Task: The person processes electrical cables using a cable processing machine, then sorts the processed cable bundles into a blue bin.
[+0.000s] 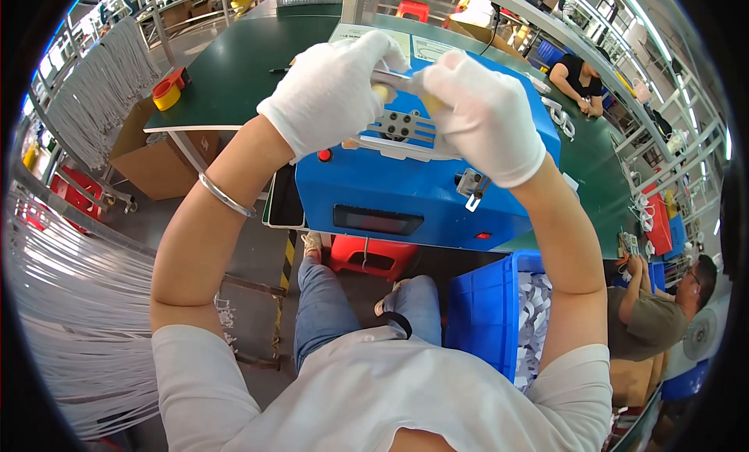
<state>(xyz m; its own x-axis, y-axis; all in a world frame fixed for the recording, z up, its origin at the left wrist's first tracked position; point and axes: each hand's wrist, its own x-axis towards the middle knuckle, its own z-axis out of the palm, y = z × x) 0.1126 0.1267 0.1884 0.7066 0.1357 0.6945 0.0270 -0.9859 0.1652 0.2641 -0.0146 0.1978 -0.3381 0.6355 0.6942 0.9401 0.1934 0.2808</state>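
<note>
Both my hands wear white gloves and are raised over a blue benchtop machine (374, 190). My left hand (331, 89) is closed, its thumb and fingers pinching one end of a thin pale strip (396, 77). Close by on the right, my right hand (485, 118) is curled shut at the strip's other end; its fingertips are partly hidden. Just below the hands, a slotted metal fixture (398, 126) with dark screws sits on the machine. A red button (324, 155), a dark display panel (378, 220) and a small metal bracket (471, 186) are on its body.
The machine stands on a green table (226, 65). A yellow-and-red tape roll (166, 93) lies at the table's left edge. Beside my right leg is a blue bin (484, 311) of white pieces. A red stool (373, 257) is underneath. Two other people sit at the right.
</note>
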